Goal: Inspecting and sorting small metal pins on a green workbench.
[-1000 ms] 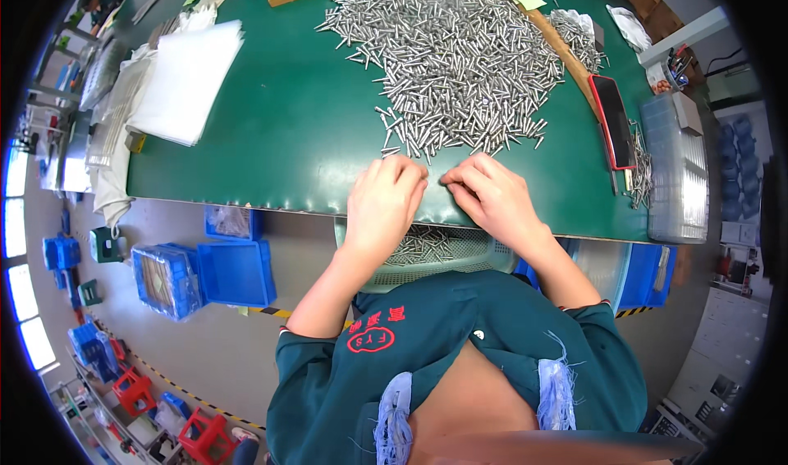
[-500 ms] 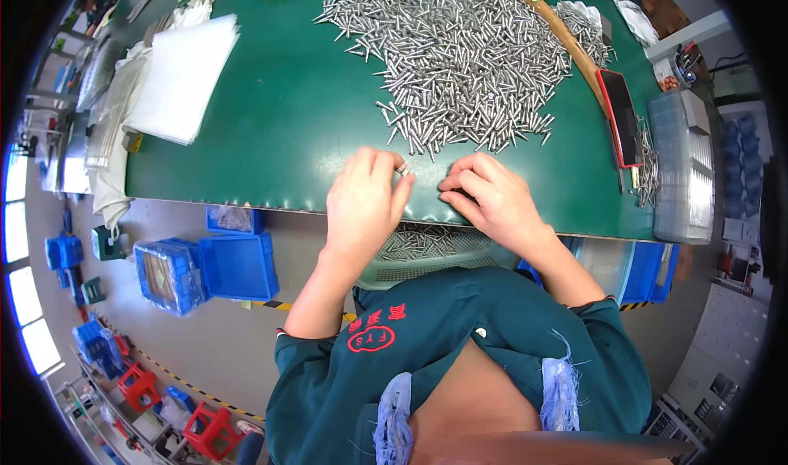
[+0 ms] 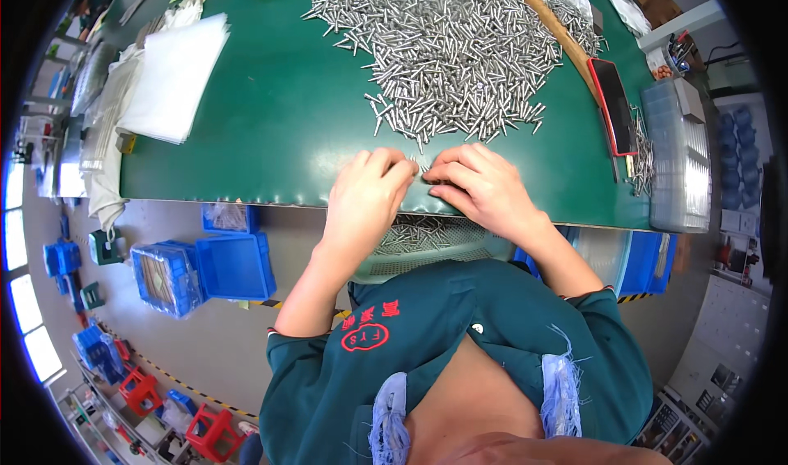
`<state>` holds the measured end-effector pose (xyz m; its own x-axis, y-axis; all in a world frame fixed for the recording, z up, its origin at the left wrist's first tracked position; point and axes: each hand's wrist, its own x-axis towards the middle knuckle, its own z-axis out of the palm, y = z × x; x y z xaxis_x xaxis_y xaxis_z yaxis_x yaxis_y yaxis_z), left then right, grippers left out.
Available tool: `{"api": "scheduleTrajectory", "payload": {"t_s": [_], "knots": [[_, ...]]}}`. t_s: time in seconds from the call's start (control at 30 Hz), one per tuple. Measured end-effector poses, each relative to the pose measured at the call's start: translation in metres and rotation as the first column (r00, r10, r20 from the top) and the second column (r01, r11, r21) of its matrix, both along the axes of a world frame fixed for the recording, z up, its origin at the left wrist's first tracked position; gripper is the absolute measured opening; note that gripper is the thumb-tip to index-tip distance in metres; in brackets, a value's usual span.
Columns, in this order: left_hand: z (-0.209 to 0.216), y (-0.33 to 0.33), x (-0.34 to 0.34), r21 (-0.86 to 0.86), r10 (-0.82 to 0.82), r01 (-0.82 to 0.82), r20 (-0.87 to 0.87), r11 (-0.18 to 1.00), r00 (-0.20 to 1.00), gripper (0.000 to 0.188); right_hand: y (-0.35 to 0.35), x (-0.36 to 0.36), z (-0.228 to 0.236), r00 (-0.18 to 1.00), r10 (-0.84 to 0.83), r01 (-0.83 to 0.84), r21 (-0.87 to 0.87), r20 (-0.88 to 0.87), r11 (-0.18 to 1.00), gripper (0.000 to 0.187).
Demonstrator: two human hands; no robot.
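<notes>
A big heap of small silvery metal pins, slim and pointed at one end, covers the middle of the green table. Close to the table's front edge, my left hand has its fingers curled together around a few pins, whose tips show at the fingertips. Almost touching it, my right hand is bent inward with its fingers closed. Its fingertips reach those pins, but whatever it grips is hidden. Below the edge, between my forearms, a pale green basket contains more pins.
Wooden strips border the heap. A red-edged phone leans at the right beside clear plastic boxes. White sheets lie at the left. Blue crates stand on the floor below.
My right hand has moved left to meet my left hand, closing the gap between them. The pins that showed at my left fingertips now sit between both hands. The view has shifted slightly.
</notes>
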<state>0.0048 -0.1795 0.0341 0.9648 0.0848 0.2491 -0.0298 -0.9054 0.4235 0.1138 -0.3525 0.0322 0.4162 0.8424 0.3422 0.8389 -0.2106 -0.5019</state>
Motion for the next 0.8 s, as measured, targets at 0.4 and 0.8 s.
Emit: {"api": "scheduleTrajectory", "payload": {"t_s": [0.4,0.8], "knots": [[0.002,-0.011,-0.005,-0.114,-0.054,0.061,0.063,0.992,0.997,0.021,-0.006,0.005,0.003,0.974,0.036,-0.051,-0.063,-0.223,0.997,0.043],[0.003,-0.018,-0.022,-0.130,0.089,-0.084,0.031,0.988,0.996,0.018,0.004,-0.002,0.001,1.000,0.009,-0.010,-0.019,-0.013,1.000,0.029]]}}
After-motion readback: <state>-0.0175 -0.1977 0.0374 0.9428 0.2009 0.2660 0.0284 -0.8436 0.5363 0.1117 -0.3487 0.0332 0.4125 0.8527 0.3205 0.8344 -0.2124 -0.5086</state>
